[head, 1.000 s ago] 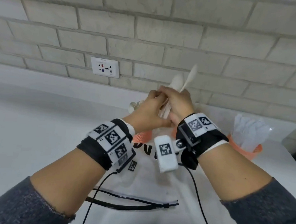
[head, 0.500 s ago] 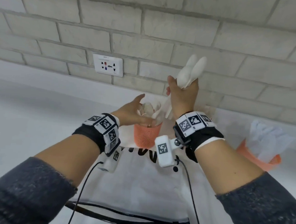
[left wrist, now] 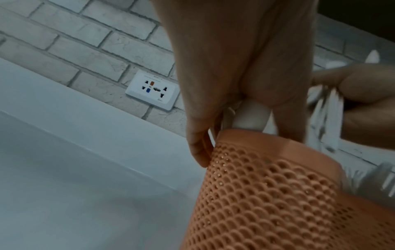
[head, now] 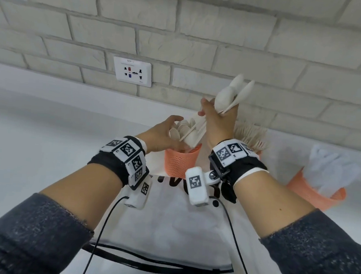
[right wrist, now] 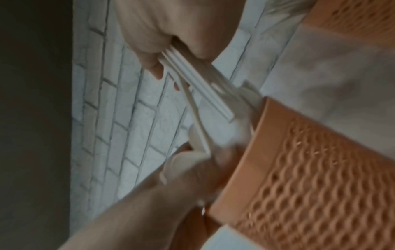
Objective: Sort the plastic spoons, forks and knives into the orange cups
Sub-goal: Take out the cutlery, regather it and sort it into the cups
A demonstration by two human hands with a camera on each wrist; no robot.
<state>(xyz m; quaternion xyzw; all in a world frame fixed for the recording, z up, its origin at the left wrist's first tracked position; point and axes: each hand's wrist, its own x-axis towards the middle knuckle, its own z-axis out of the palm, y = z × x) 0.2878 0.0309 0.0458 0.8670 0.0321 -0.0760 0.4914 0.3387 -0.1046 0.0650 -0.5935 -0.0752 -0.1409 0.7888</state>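
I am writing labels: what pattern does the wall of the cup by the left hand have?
The orange cup has a mesh of small scale-like holes below a plain rim; the left wrist view shows it best.

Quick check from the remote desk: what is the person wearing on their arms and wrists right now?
Dark grey knit sleeves pushed up both forearms. Each wrist has a black band carrying white square-coded marker tiles, with a small white camera block hanging beneath. Thin black cables trail down from them.

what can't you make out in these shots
- Base of the spoon cup: head view, hidden by the left hand and wrist gear.
- Fork cup behind the right hand: head view, mostly hidden by the wrist.
- How many spoons the right hand holds: blurred in every view.
- Right-hand cup: contents washed out.
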